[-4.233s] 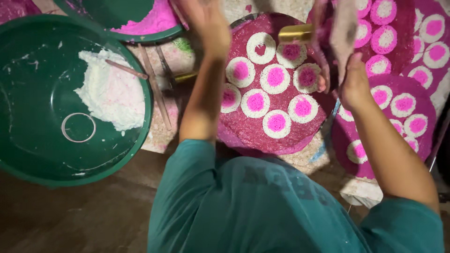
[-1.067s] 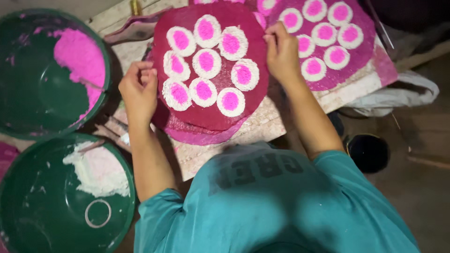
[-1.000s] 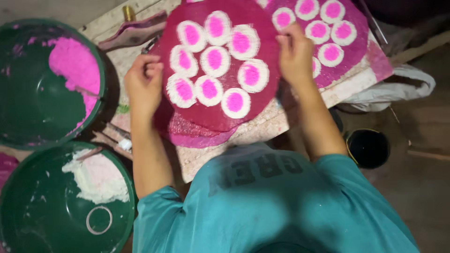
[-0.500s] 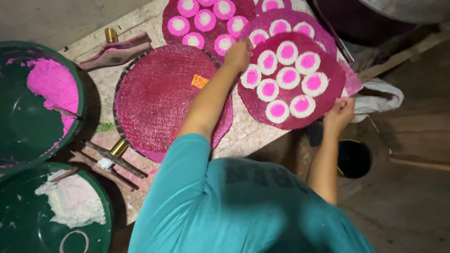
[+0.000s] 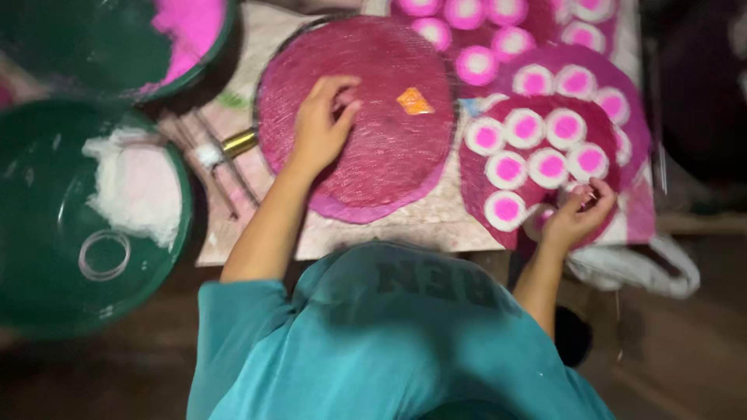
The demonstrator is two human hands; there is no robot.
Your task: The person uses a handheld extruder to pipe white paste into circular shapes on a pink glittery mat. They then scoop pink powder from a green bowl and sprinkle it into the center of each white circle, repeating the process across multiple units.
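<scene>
My left hand (image 5: 320,128) rests with loosely curled fingers on an empty round magenta mesh tray (image 5: 389,167), next to a small orange scrap (image 5: 415,101). My right hand (image 5: 580,216) pinches the near edge of a second magenta tray (image 5: 471,180) to the right. That tray carries several round white discs with pink centres (image 5: 537,148). It lies partly over other filled trays (image 5: 467,31) at the back.
A green basin (image 5: 47,303) at the left holds white dough (image 5: 132,187) and a clear ring (image 5: 103,255). A second green basin (image 5: 93,47) behind it holds pink dough (image 5: 191,23). Brass-handled tools (image 5: 233,144) lie between basins and trays. A white bag (image 5: 638,268) hangs off the table's right corner.
The filled tray has shifted to the right. My left hand has left it and come back onto the empty tray. My right hand now pinches the filled tray's near edge.
</scene>
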